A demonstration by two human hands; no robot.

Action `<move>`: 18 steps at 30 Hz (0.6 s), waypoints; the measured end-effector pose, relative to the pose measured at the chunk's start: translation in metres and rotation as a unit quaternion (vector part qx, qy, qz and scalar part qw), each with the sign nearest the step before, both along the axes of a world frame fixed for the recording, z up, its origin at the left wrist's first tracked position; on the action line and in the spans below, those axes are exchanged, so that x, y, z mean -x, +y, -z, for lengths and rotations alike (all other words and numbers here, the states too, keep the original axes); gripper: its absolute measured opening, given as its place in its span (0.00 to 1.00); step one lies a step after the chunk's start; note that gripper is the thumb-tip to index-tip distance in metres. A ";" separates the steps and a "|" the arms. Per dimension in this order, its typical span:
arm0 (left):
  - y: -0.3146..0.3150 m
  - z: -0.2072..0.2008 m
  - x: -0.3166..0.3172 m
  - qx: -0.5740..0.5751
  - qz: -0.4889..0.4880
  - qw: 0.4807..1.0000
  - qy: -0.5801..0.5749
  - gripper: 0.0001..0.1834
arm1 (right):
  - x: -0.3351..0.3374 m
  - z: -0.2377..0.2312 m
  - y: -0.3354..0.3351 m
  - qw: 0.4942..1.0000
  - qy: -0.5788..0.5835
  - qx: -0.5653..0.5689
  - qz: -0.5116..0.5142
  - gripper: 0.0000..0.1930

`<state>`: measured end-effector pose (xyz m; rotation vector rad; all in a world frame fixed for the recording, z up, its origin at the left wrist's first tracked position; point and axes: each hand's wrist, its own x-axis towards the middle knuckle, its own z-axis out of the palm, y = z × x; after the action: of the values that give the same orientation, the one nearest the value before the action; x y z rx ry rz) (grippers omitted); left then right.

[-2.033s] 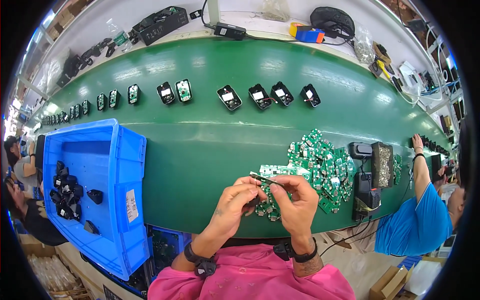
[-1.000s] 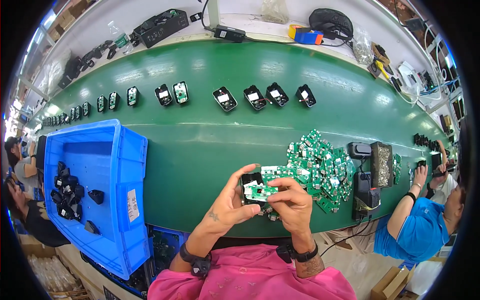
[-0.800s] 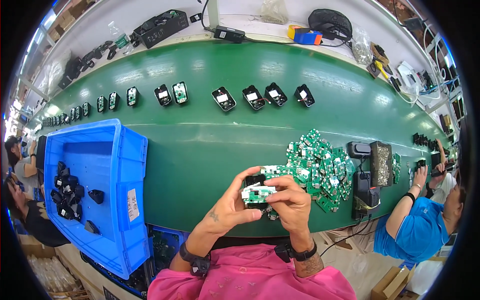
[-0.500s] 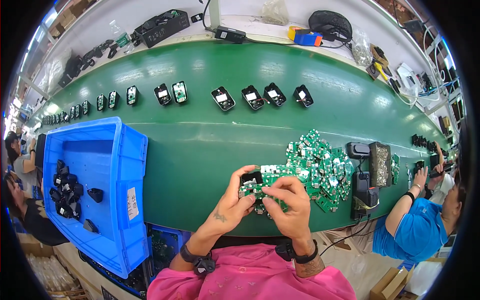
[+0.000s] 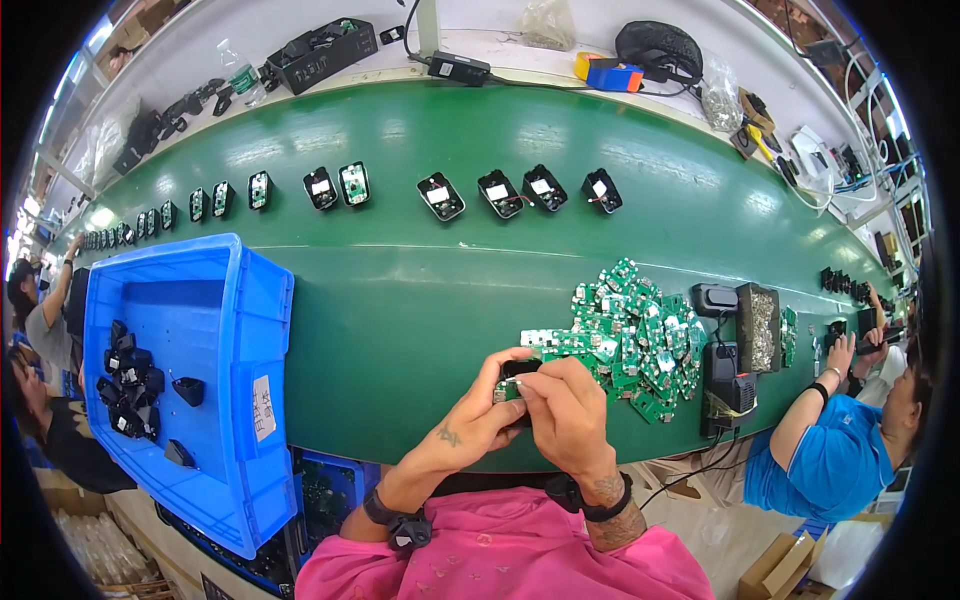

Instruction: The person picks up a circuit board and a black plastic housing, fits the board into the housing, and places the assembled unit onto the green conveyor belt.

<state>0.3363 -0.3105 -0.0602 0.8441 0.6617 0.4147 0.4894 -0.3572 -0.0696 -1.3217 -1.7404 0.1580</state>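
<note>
My left hand [image 5: 462,425] is closed around a small black plastic housing [image 5: 521,367], close to the table's front edge. A green circuit board [image 5: 506,390] lies at the housing's open side, under my left thumb. The fingertips of my right hand [image 5: 572,420] are pinched together on the board's right end; they partly hide it. How far the board sits inside the housing I cannot tell. Just beyond my right hand spreads a heap of green circuit boards [image 5: 655,345] on the green table [image 5: 400,320].
To the left stands a blue bin [image 5: 190,256] with several black parts. A row of housings [image 5: 441,196] runs along the conveyor-like far strip, some with boards. Right of the heap are a black charger [image 5: 728,380] and a tray of small metal parts [image 5: 760,330]. Co-workers sit at both sides.
Both hands have drawn slightly nearer to me and closer together with the housing and board. My right fingers have closed in on the board. The row of housings has shifted slightly left.
</note>
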 end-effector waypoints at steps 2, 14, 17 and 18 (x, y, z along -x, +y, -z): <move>-0.001 -0.002 0.001 0.047 -0.004 0.999 -0.013 0.29 | 0.004 0.001 -0.003 0.997 0.063 0.002 0.032 0.07; -0.008 0.017 -0.005 -0.201 -0.106 0.972 0.061 0.28 | 0.015 -0.007 -0.004 0.991 0.116 0.040 0.053 0.10; -0.005 0.005 -0.005 -0.145 -0.100 0.982 0.067 0.28 | 0.009 -0.013 -0.008 0.989 0.130 0.068 0.020 0.10; -0.005 0.007 -0.004 -0.145 -0.099 0.982 0.066 0.28 | 0.008 -0.013 -0.008 0.989 0.129 0.068 0.020 0.10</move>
<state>0.3400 -0.3151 -0.0667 1.0927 0.8247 0.6504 0.4816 -0.3650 -0.0563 -1.3675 -1.5046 0.4132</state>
